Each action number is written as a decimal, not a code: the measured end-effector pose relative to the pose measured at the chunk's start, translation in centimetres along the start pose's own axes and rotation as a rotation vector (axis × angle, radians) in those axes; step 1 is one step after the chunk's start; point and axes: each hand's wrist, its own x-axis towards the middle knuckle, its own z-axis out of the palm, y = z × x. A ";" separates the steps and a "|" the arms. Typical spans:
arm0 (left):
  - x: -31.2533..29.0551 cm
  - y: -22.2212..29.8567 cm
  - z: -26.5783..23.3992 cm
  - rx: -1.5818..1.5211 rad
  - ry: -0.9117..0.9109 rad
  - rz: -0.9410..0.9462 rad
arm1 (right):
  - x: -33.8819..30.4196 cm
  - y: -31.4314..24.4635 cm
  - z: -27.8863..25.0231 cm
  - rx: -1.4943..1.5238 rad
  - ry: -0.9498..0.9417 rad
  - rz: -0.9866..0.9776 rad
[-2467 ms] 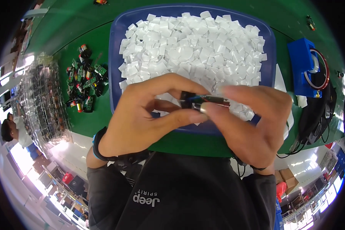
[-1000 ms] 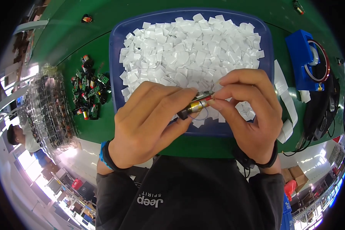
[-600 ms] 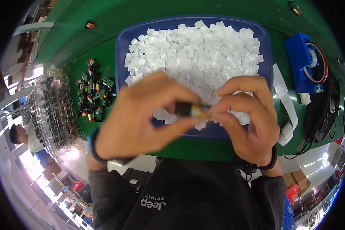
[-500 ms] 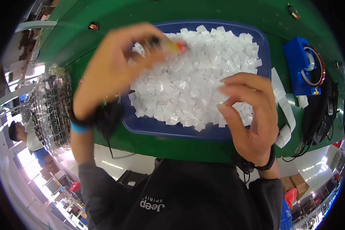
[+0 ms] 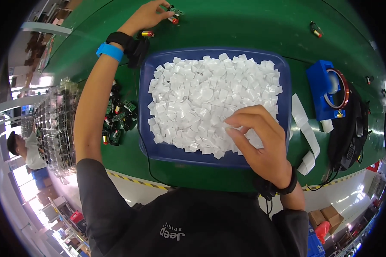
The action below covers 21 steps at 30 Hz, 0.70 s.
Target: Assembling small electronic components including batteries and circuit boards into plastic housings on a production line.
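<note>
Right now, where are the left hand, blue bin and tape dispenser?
Left hand (image 5: 146, 17), head view: middle of the hand.
Blue bin (image 5: 176, 155), head view: near wall.
Tape dispenser (image 5: 318, 88), head view: blue body.

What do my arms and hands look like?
Your left hand and right hand are gloveless. The left wrist has a black strap, a boxy black device, a thin black cable and a bright blue band; the right wrist has a black band, black gear and thin dark cabling. Dark grey sleeves reach about the elbows.
</note>
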 end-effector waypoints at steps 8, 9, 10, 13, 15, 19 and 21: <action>-4.9 7.1 0.2 0.364 0.107 0.201 | 0.0 0.0 0.0 -0.012 -0.030 -0.016; -5.8 7.9 0.4 0.364 0.108 0.204 | 0.0 0.0 -0.2 -0.020 -0.038 -0.014; -7.0 8.7 0.5 0.237 0.107 0.156 | 0.1 -0.1 -0.3 -0.016 -0.039 -0.018; -10.8 13.3 2.3 -0.069 0.136 0.186 | 0.1 -0.5 -0.6 0.160 0.037 0.225; -14.0 16.7 3.6 -0.251 0.110 0.149 | 0.4 -1.2 -1.0 0.282 0.042 0.327; -17.8 20.5 5.0 -0.371 -0.007 -0.006 | 0.0 -1.1 -0.7 0.448 0.001 0.411; -18.3 20.8 5.1 -0.342 -0.053 -0.063 | -0.4 -0.4 -0.4 0.270 -0.057 0.206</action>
